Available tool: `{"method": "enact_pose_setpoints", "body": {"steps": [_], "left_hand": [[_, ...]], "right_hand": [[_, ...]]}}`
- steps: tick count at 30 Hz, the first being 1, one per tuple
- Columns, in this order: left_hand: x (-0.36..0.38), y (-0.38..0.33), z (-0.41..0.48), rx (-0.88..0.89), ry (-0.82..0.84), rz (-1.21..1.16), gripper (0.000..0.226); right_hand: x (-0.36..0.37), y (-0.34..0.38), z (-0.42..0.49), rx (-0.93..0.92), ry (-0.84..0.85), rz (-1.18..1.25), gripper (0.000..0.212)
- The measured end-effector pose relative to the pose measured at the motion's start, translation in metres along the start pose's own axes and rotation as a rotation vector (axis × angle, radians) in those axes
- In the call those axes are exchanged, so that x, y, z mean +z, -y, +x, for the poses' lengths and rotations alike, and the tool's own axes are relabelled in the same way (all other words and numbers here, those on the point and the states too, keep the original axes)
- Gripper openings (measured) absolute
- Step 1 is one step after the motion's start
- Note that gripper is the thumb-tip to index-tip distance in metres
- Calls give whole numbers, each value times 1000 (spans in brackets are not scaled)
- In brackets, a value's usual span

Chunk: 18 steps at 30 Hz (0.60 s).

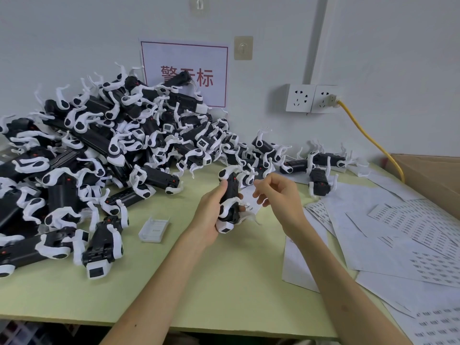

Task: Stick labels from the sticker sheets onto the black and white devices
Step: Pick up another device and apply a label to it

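At centre, above the green surface [224, 282]: my left grip [211, 215] wraps the held device [230, 195] around its middle, with the thumb along its left edge and the fingers curled behind. The body is lifted clear of the surface. The long axis of the held device runs roughly away from me, with the white square end pointing back toward me and the rounded white arms at the far end. Its dark face is turned up and slightly to the right.

My right grip [278, 195] hovers just beside that face, to its right and level with its far half, apart from it. Its fingers are loosely curled, with thumb and forefinger drawn toward each other (whether a label is pinched between them I cannot tell; nothing that small resolves).

As I judge it, the coming move turns on one relation. The device lies directly left of the right grip, so a short leftward reach would meet the upturned face. The right grip is also the only one free to make that reach.

Beneath both grips, a small label sheet [252, 205] lies flat. The larger sticker sheets [423, 235] spread at right, well apart from the pile of devices [99, 150] at left.
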<state>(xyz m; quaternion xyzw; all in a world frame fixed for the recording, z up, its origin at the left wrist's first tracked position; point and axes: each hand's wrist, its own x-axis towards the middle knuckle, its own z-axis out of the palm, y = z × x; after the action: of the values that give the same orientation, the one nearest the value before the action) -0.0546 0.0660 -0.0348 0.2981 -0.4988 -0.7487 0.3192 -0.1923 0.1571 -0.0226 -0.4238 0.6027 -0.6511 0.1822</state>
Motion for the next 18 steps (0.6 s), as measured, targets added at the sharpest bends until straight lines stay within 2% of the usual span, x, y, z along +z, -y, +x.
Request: {"method": "enact_pose_setpoints", "body": {"steps": [6,12,18], "left_hand": [[3,0,-2,-64,-52,58,41],[0,0,1,-80,-123,115,44],[0,1,0,-91,-115,100,37]], "right_hand": [[-1,0,0,2,-4,-8,28],[-1,-1,1,7,-9,-10,27],[-1,-2,1,11,-11,-3,27]]}}
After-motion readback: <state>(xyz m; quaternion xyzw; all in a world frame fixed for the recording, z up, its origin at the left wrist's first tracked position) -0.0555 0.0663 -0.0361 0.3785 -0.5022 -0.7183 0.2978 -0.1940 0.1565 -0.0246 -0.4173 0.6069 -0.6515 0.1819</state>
